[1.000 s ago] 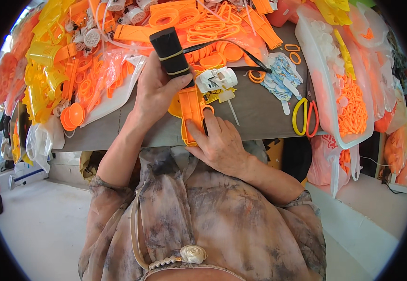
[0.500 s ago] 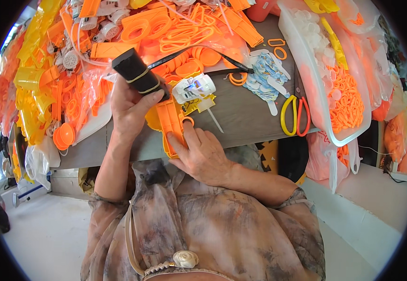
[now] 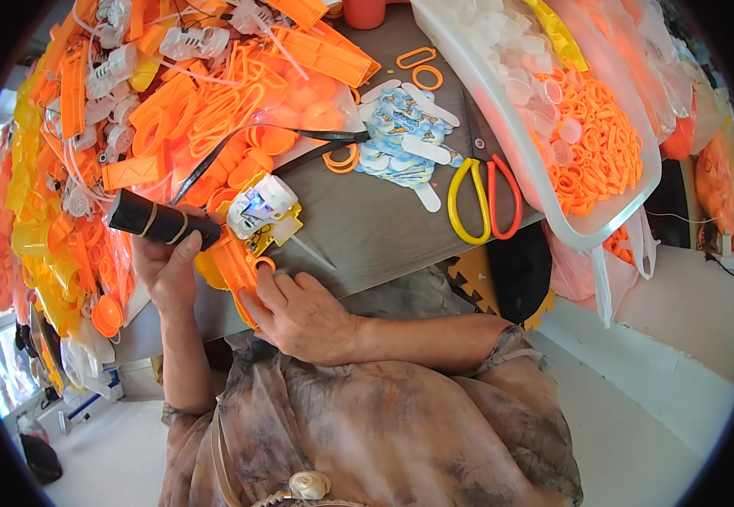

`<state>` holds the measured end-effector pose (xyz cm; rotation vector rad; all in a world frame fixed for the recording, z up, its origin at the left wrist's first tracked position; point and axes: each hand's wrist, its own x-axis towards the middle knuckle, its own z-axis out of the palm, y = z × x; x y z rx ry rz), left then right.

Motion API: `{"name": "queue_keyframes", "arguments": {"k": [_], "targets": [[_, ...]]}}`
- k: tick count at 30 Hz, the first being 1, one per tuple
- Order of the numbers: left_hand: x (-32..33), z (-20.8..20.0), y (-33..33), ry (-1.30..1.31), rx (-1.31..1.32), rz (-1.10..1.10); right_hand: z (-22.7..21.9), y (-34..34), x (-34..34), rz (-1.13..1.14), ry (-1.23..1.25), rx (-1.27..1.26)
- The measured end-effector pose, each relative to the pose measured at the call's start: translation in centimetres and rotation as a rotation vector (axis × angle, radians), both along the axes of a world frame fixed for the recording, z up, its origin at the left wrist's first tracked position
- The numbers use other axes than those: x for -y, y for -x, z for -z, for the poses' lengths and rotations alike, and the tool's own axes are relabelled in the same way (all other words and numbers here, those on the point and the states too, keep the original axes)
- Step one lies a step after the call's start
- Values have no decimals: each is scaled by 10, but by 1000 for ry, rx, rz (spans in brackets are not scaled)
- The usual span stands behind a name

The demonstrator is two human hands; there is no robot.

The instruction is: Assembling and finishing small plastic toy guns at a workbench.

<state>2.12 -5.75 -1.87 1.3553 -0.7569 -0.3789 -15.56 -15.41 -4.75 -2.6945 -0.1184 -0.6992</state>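
Note:
My left hand [image 3: 168, 275] is wrapped round a black cylindrical tool [image 3: 152, 220] with two tan bands about it. The tool's right end sits against the upper part of a long orange plastic part [image 3: 239, 266]; its tip is hidden. With fingers bent, my right hand [image 3: 308, 319] holds the lower end of that part at the table's front edge. A small orange ring [image 3: 265, 264] shows by its fingertips. Next to the orange part lies a white motor-like unit [image 3: 261, 207] with a bluish light, on a yellow plastic piece [image 3: 287, 226]. A thin pale rod sticks out from there.
Orange parts [image 3: 240, 93] and white units are heaped at the back left. A black strap or cord [image 3: 240, 135] crosses them. Blue patterned stickers [image 3: 405, 139] and scissors with yellow and red handles [image 3: 487, 198] lie right of centre. A translucent bin [image 3: 561, 224] holds orange rings.
The view has turned, so the table and both hands appear further left. The black tool now looks closer to level in the picture. Both hands keep their holds.

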Motion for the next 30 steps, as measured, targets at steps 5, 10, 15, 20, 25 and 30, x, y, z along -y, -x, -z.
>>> {"name": "queue_keyframes", "arguments": {"k": [5, 10, 15, 20, 25, 30], "targets": [[-5, -16, 7, 71, -111, -87, -3, 1, -1, -8, -68, -16], [-73, -47, -1, -149, -361, 19, -9, 2, -3, 25, -156, -60], [-123, -40, 6, -652, -273, 91, -10, 0, -6, -7, -130, -35], [-115, -23, 11, -843, 171, -2, -10, -3, -10, -11, -115, -68], [-104, -9, 19, -835, 755, -287, -18, -7, -15, -9, -103, -118], [-88, -12, 42, -557, 805, -381, -27, -6, -4, -41, -253, -55]]}}
